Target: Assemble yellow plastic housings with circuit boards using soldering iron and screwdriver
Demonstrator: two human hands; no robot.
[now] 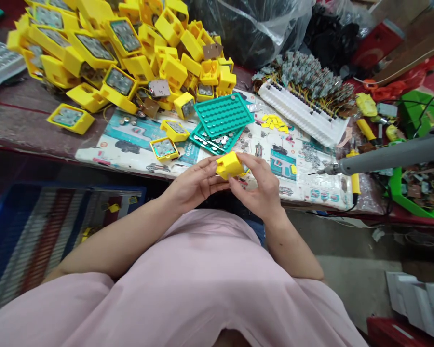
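Note:
A yellow plastic housing (230, 165) is held between both hands just past the table's front edge. My left hand (198, 180) has its fingers closed on the housing's left side. On the opposite side, my right hand (257, 183) grips it between thumb and fingers. Beyond the hands lie two green trays; the upper tray (224, 114) rests across the lower one (202, 140), which holds small silvery round pieces. Two more yellow housings, one with a grey-green insert (164, 149), sit left of the trays.
A large pile of yellow housings (141, 67) covers the back left. A white rack (304, 113) with wired grey parts stands back right. An electric screwdriver (383, 156) juts in from the right, near a green bin (401, 193). A blue crate (7, 212) is below left.

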